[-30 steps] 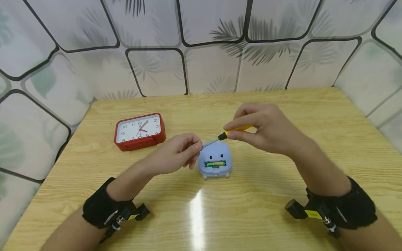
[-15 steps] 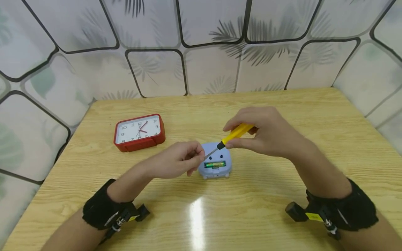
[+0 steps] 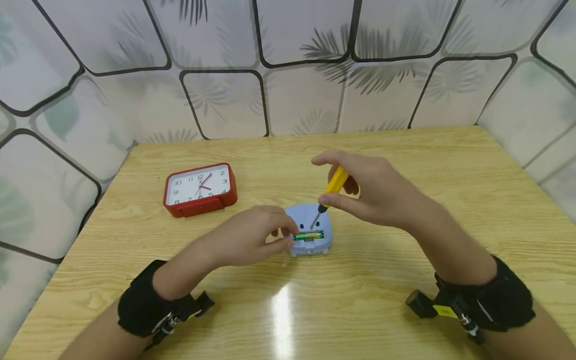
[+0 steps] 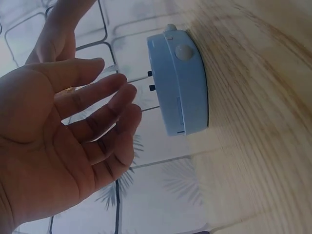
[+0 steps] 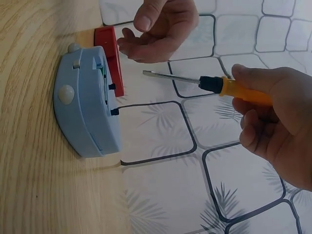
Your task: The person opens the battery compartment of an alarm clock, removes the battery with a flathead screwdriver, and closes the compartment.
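Observation:
A light blue alarm clock [image 3: 299, 213] lies back side up on the table, with two black knobs and an uncovered compartment holding a green battery [image 3: 313, 235]. My right hand [image 3: 375, 192] holds a screwdriver [image 3: 337, 180] by its yellow handle, shaft slanting down to the left. In the right wrist view the screwdriver's tip [image 5: 148, 73] is apart from the clock. My left hand [image 3: 254, 236] is beside the clock's left edge; in the left wrist view its loosely bent fingers [image 4: 114, 105] hold nothing and stay clear of the clock.
A red desk clock [image 3: 198, 189] lies face up at the left of the wooden table [image 3: 382, 290]. Patterned panels [image 3: 306, 95] rise behind the table and at both sides. Each wrist wears a black strap [image 3: 144, 300] with a small camera.
My left fingers have parted from the screwdriver's tip and moved down to the clock's left edge. The screwdriver has swung steeper, its tip now pointing down over the clock. The red clock stays put.

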`<state>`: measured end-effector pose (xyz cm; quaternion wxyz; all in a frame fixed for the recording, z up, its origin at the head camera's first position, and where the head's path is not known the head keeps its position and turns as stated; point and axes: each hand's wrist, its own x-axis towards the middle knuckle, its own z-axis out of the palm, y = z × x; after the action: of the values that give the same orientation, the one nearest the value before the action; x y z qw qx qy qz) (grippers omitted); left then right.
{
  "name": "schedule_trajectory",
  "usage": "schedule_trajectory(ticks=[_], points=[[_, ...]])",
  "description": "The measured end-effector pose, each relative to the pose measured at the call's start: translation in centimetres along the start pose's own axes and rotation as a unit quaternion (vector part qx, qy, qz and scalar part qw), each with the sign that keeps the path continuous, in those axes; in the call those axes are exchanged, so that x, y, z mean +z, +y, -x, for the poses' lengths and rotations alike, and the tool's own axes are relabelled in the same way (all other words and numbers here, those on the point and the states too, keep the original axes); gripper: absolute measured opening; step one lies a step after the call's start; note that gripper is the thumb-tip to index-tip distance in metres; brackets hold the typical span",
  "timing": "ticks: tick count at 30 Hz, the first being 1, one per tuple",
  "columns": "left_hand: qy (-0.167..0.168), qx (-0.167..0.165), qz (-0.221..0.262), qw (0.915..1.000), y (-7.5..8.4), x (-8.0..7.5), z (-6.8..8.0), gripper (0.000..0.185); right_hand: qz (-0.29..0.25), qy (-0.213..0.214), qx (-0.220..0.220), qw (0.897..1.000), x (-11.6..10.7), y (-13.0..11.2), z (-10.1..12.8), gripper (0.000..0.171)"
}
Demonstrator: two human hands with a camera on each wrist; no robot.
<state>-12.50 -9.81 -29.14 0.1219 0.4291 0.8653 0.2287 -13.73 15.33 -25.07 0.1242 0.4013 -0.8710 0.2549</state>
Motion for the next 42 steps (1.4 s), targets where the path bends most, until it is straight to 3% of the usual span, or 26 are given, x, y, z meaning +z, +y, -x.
schedule_trajectory(ticks=[5, 10, 20, 26, 33, 42], points=[[0.0, 0.004, -0.085, 0.9964, -0.1, 0.3, 0.0, 0.017, 0.031, -0.082, 0.041, 0.995, 0.1, 0.2, -0.1, 0.05], [-0.013, 0.011, -0.127, 0.9917, -0.2, 0.4, 0.1, 0.019, 0.041, -0.104, 0.042, 0.993, 0.3, 0.3, -0.1, 0.046], [-0.063, 0.0, -0.138, 0.9884, -0.1, 0.4, 0.3, 0.032, 0.047, -0.121, 0.042, 0.991, 0.7, 0.6, 0.0, 0.042], [-0.094, -0.021, -0.139, 0.9856, -0.1, 0.3, 0.3, 0.036, 0.058, -0.12, 0.046, 0.99, 0.4, 0.6, 0.1, 0.024], [-0.107, -0.031, -0.142, 0.9836, 0.0, 0.2, 0.2, 0.038, 0.056, -0.195, 0.114, 0.973, -0.2, 0.6, 0.2, 0.03], [-0.113, -0.028, -0.149, 0.982, 0.1, 0.2, 0.3, 0.039, 0.068, -0.23, 0.153, 0.959, -0.4, 0.9, 0.4, 0.025]])
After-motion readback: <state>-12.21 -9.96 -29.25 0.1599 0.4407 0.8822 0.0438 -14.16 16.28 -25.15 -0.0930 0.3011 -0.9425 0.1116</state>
